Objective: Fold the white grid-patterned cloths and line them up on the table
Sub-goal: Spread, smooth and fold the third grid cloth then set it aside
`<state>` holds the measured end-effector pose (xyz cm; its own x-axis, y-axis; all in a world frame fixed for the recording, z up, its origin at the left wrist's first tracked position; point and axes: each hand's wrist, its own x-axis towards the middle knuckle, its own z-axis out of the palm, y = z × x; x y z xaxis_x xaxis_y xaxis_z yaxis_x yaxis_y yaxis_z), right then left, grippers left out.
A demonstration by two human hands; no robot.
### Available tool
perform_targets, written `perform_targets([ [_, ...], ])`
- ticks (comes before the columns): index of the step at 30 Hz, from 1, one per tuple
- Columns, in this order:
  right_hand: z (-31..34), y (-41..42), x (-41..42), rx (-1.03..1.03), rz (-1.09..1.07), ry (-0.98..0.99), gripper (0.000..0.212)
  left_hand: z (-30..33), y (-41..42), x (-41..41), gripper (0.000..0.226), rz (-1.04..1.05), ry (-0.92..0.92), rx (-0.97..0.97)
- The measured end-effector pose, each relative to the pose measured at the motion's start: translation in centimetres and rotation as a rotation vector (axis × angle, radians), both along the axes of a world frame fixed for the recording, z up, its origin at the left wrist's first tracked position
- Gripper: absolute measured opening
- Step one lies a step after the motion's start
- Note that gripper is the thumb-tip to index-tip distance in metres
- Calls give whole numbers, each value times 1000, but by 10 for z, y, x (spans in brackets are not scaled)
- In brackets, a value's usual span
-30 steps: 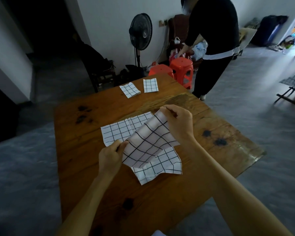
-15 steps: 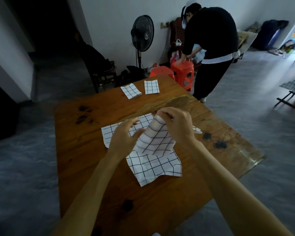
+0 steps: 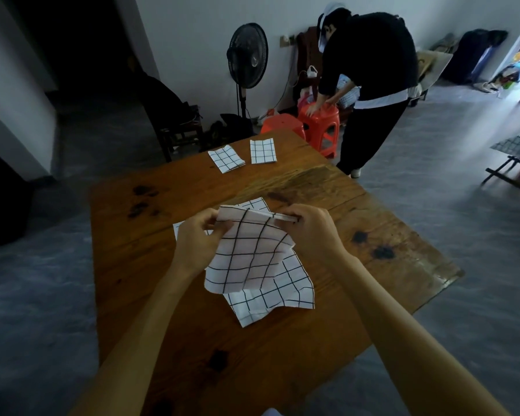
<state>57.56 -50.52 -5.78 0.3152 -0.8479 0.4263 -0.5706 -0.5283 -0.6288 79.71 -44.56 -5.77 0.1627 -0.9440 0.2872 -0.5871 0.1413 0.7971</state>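
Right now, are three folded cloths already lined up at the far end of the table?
No, only two folded cloths lie at the far end of the table.

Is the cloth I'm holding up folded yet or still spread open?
Folded once: the held cloth hangs doubled, its layered top edge pinched between the left hand and right hand.

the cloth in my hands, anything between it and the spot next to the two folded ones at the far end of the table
Nothing visible. Both the left hand and right hand hold the cloth up over the unfolded cloths. Between it and the two folded cloths only bare table shows.
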Motion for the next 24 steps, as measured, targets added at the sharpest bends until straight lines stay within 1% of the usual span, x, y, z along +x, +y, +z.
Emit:
perform_targets([
  [4, -1, -1, 4, 49, 46, 11, 18, 0, 7, 2, 11, 22, 22, 39],
  [9, 7, -3, 6, 116, 116, 21, 12, 14, 16, 0, 6, 69, -58, 17],
  [13, 11, -4, -2, 176, 156, -25, 12, 16, 24, 5, 6, 132, -103, 13],
  [17, 10, -7, -6, 168, 186, -44, 13, 13, 31, 4, 12, 184, -143, 47],
  [24, 8, -6, -5, 227, 263, -83, 18, 13, 46, -5, 25, 269, -216, 106],
])
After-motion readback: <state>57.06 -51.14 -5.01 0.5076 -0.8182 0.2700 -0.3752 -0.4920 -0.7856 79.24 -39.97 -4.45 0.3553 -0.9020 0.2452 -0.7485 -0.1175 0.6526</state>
